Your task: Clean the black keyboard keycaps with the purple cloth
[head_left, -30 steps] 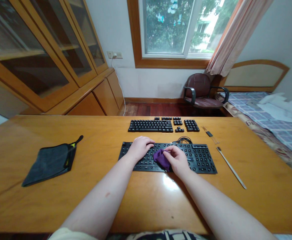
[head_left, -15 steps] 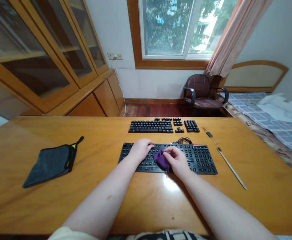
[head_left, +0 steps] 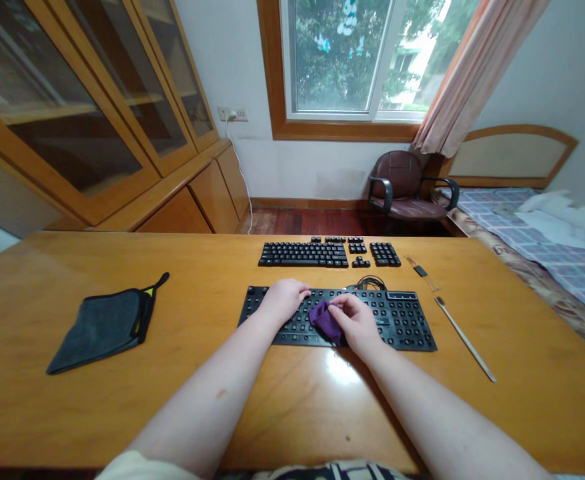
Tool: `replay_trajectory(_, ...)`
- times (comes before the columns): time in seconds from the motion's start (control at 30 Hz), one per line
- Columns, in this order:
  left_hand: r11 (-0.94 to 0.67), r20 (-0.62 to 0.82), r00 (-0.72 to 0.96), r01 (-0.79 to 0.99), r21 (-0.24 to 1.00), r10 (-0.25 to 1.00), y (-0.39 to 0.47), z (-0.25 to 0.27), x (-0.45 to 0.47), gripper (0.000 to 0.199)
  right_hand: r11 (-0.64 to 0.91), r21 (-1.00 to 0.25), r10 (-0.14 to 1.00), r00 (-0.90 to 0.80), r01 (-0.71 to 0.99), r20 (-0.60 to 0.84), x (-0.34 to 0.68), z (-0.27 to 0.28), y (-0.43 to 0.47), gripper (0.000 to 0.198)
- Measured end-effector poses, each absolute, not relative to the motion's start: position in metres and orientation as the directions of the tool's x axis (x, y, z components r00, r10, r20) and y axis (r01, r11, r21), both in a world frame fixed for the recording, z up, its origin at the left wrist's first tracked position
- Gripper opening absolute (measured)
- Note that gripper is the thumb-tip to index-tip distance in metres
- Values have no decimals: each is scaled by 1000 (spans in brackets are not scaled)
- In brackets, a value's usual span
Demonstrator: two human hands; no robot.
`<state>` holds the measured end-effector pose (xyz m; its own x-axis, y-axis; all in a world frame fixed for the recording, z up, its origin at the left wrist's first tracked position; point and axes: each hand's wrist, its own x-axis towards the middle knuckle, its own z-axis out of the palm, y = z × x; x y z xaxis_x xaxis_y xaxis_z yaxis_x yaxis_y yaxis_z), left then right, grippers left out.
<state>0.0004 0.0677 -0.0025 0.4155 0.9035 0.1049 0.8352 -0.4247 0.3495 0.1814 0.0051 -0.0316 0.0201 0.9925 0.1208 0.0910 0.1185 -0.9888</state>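
Observation:
A black keyboard base with its keycaps off lies in front of me, its cable coiled behind it. Across its left part rests my left hand, open, fingers stretched out to the right over the key sockets; some of them are hidden behind the hand. My right hand is closed on a bunched purple cloth, pinching it between thumb and fingers. The cloth touches the sockets near the middle of the base, covering some of them.
Behind the base, loose black keycaps are laid out in keyboard order. To the right lie a thin white-handled brush and a wire keycap puller. A folded grey cloth lies left on the wooden desk.

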Motion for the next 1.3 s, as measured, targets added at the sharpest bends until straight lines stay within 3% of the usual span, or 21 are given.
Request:
replay_trajectory(0.63, -413, 61, 422, 834, 366, 905, 71, -4, 1, 20, 119, -986, 993, 4, 118, 120, 183, -30, 5, 14)
replay_trajectory(0.97, -447, 128, 432, 813, 372, 893, 66, -3, -3, 25, 106, -990, 994, 0, 96, 107, 182, -29, 5, 15)
replay_trajectory(1.2, -399, 237, 328, 823, 403, 915, 74, 12, 1, 27, 99, -992, 995, -14, 80, 98, 181, -27, 4, 14)
replay_trajectory(1.3, -336, 200, 275, 848, 411, 940, 102, 23, 6, 25, 106, -990, 994, -8, 94, 106, 180, -28, 3, 14)
